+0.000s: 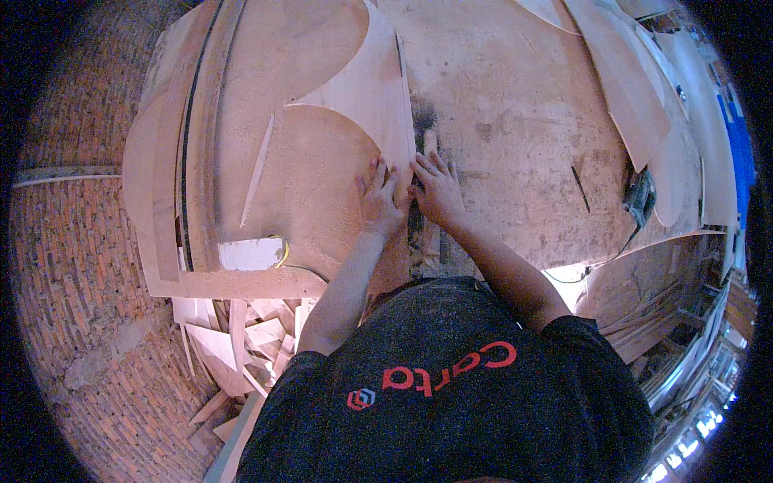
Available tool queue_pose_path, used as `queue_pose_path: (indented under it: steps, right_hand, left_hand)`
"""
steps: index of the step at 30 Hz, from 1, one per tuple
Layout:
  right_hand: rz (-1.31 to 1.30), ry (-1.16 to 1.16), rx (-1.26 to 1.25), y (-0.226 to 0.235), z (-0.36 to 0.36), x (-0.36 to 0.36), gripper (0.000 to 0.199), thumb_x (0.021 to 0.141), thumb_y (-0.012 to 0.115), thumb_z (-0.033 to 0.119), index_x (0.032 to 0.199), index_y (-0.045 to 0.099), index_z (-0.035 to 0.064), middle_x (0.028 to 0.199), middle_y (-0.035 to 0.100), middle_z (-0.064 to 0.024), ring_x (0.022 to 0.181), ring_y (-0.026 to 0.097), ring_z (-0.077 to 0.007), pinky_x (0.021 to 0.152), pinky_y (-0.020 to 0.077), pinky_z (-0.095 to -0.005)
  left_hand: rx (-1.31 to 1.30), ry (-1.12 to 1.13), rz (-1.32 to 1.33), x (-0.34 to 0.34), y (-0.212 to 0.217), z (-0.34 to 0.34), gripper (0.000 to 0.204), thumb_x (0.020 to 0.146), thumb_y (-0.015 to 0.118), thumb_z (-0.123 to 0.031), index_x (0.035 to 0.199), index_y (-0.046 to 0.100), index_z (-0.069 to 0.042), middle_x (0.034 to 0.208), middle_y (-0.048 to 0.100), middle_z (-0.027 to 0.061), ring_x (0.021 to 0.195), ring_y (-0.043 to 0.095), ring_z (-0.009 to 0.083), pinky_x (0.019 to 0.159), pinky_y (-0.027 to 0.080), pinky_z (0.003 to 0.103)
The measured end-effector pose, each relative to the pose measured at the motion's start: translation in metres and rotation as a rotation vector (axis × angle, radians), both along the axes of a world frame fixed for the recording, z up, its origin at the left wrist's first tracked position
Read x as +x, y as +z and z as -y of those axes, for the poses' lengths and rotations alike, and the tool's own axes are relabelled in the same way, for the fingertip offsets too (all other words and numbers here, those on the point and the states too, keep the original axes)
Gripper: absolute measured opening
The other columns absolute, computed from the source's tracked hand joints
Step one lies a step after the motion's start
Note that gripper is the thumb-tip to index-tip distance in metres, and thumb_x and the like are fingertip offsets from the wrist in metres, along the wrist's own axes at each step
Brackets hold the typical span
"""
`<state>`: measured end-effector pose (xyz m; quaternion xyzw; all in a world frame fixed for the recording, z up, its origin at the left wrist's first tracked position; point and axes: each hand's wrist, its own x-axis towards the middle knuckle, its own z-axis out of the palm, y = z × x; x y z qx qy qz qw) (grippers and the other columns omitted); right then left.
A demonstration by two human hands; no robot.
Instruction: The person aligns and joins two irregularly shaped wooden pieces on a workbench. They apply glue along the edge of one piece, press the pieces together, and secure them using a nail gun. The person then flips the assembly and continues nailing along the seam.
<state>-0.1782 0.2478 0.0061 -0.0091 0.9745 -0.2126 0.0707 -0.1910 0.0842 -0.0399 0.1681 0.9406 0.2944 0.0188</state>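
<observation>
A thin pale wooden panel with scooped, curved edges (362, 88) lies on the dusty work surface (499, 97) in front of me. My left hand (380, 200) lies palm down at the near end of this panel, beside its curved edge, with fingers spread. Against the panel's straight right edge rests my right hand (437, 190), its fingers stretched forward and its thumb toward the left hand. Neither hand is wrapped round anything. A narrow, pale strip-like piece (431, 141) lies just beyond the right fingertips, partly hidden by that hand.
A corded power tool (640, 197) sits at the right edge, near curved wooden sheets (632, 105). A white block (251, 254) lies at the near left, a thin sliver (258, 173) beyond it. Wood offcuts (270, 334) are piled below. Brickwork (72, 266) runs along the left.
</observation>
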Motion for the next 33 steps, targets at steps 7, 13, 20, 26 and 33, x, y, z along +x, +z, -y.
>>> queue_pose_path:
  steps: [7,13,20,26,33]
  right_hand:
    - [-0.006,-0.01,-0.012,-0.001,-0.001,-0.005,0.058,0.089,0.067,0.026,0.143,0.05,0.012,0.154,0.042,-0.0068,0.147,0.027,-0.0358,0.117,0.0213,-0.062]
    - [0.011,-0.016,-0.013,0.002,0.0,-0.008,0.058,0.09,0.066,0.026,0.144,0.049,0.0123,0.155,0.041,-0.0063,0.148,0.026,-0.0347,0.117,0.02,-0.0626]
    - [0.01,-0.014,-0.011,0.002,-0.001,-0.012,0.057,0.091,0.065,0.028,0.143,0.05,0.012,0.156,0.039,-0.0055,0.149,0.024,-0.0339,0.116,0.0191,-0.0644]
    - [0.02,-0.008,-0.016,0.001,-0.002,-0.017,0.057,0.091,0.065,0.028,0.144,0.049,0.012,0.156,0.039,-0.0049,0.149,0.024,-0.0342,0.116,0.0194,-0.065]
    - [0.004,-0.02,-0.01,-0.002,-0.002,-0.022,0.059,0.09,0.066,0.028,0.145,0.048,0.0138,0.156,0.04,-0.0052,0.149,0.024,-0.0335,0.117,0.0185,-0.0643]
  left_hand:
    - [0.0,-0.011,0.005,-0.007,0.0,-0.001,0.066,0.09,0.06,-0.046,0.142,0.053,-0.006,0.157,0.033,0.021,0.15,0.022,0.034,0.12,0.004,0.06]
    - [-0.007,-0.016,-0.023,-0.009,-0.01,0.0,0.068,0.087,0.064,-0.043,0.143,0.051,-0.007,0.158,0.032,0.021,0.15,0.022,0.0336,0.12,0.004,0.059]
    - [-0.009,-0.033,-0.059,-0.015,-0.014,-0.001,0.069,0.087,0.065,-0.041,0.145,0.049,-0.007,0.158,0.029,0.0227,0.151,0.019,0.0345,0.12,0.002,0.059]
    - [0.031,-0.029,-0.058,-0.018,-0.012,-0.004,0.067,0.089,0.062,-0.043,0.143,0.051,-0.005,0.158,0.029,0.0233,0.151,0.018,0.0357,0.12,0.002,0.06]
    - [-0.002,0.011,0.013,-0.024,-0.018,-0.007,0.068,0.09,0.059,-0.047,0.143,0.051,-0.005,0.157,0.032,0.0227,0.15,0.02,0.0357,0.119,0.002,0.062]
